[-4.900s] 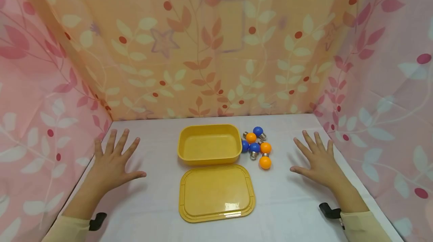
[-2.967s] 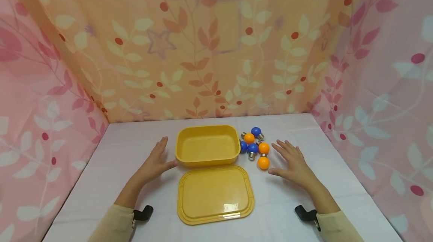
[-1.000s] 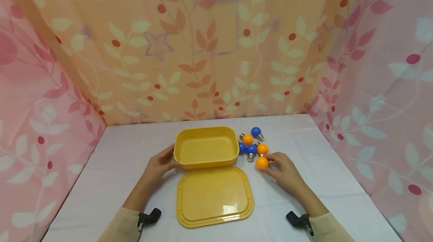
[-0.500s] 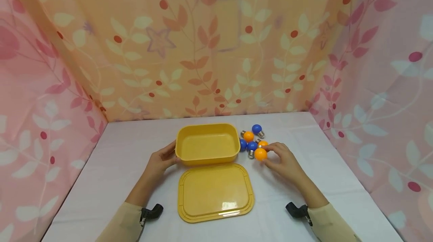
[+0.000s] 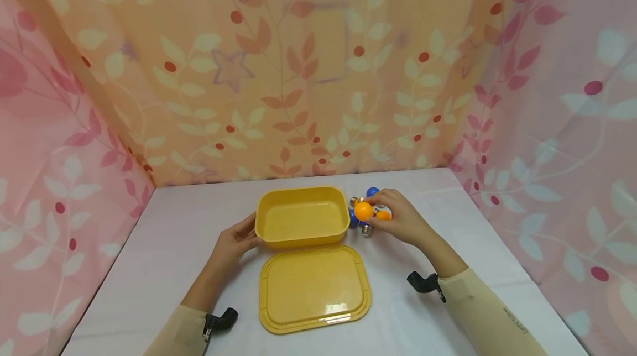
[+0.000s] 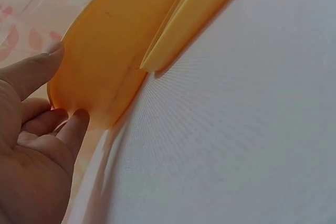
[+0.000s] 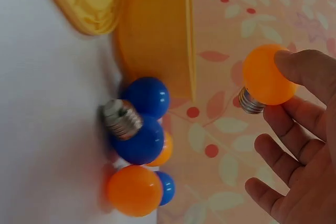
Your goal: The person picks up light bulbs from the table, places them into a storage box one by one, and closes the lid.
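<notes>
Pinching orange bulb (image 7: 266,75): right fingers (image 7: 286,130), lower two free | left fingers (image 6: 74,129): parted, gripping yellow box (image 6: 105,56)

An orange bulb (image 5: 364,211) (silver screw base (image 7: 251,101)) is held aloft beside the open, upright yellow box (image 5: 302,220).

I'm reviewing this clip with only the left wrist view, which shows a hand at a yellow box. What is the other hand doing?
Observer: The right hand pinches an orange bulb, held clear of the table.
Operator: Are there other bulbs about?
Observer: Yes, five more: three blue bulbs and two orange ones, clustered beside the yellow box.
Operator: Is the held bulb over that box?
Observer: No; in the head view it appears just outside the box's right wall.
</notes>
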Action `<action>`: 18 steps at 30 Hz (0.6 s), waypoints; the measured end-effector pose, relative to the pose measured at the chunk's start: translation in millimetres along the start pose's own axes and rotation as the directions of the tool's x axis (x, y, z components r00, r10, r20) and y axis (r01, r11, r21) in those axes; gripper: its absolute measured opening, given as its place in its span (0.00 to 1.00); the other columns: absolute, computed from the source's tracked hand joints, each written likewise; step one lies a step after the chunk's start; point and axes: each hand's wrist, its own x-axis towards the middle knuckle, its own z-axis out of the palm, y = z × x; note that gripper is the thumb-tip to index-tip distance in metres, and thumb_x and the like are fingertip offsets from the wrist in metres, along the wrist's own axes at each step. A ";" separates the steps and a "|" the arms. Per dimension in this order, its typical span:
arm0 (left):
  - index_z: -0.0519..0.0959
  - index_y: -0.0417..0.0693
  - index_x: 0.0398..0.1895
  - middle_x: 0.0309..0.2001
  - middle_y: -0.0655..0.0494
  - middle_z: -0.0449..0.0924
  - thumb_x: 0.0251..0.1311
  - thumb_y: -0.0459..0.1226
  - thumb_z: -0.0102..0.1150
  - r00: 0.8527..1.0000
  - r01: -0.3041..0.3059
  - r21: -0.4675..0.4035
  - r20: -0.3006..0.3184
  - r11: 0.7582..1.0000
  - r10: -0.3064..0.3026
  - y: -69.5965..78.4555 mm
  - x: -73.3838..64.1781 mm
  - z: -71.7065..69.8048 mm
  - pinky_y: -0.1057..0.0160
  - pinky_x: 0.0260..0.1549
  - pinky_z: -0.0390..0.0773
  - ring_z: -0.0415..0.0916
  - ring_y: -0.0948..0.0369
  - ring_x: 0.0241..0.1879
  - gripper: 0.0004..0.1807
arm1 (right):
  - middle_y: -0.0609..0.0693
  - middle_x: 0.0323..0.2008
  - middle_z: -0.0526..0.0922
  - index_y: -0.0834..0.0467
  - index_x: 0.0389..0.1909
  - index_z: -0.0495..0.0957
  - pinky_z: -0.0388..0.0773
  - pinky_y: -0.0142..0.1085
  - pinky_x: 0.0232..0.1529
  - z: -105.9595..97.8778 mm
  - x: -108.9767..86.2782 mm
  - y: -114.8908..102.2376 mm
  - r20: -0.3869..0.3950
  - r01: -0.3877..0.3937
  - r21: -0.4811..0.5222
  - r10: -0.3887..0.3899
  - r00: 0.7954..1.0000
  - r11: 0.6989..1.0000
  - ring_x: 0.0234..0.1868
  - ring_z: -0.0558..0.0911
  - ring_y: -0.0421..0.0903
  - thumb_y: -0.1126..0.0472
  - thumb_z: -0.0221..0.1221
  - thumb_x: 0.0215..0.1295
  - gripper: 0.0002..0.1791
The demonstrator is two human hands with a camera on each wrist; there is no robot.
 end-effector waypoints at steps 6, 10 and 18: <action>0.66 0.54 0.78 0.78 0.55 0.63 0.58 0.38 0.74 1.000 0.014 -0.071 -0.011 0.997 -0.015 0.4 -1.4 0.0 0.70 0.61 0.75 0.67 0.60 0.72 0.44 | 0.46 0.52 0.82 0.50 0.55 0.83 0.74 0.52 0.62 -7.8 32.6 -16.1 0.060 0.087 0.020 -0.088 0.994 0.996 0.57 0.76 0.51 0.53 0.73 0.61 0.21; 0.65 0.54 0.78 0.78 0.55 0.62 0.58 0.38 0.74 1.000 0.021 -0.070 -0.009 0.997 -0.022 1.6 -2.4 0.9 0.71 0.61 0.75 0.67 0.60 0.73 0.44 | 0.44 0.50 0.82 0.50 0.55 0.83 0.73 0.52 0.63 -11.4 53.9 -27.0 0.122 0.122 0.029 -0.124 0.985 0.992 0.56 0.76 0.50 0.52 0.72 0.62 0.21; 0.65 0.52 0.78 0.78 0.55 0.63 0.59 0.37 0.73 1.000 0.013 -0.088 0.000 0.996 -0.013 3.8 -2.0 2.2 0.70 0.62 0.75 0.65 0.57 0.74 0.43 | 0.40 0.57 0.81 0.42 0.59 0.82 0.73 0.53 0.66 -8.5 92.5 -43.9 0.238 0.077 -0.002 -0.074 0.969 0.997 0.62 0.75 0.47 0.44 0.70 0.64 0.23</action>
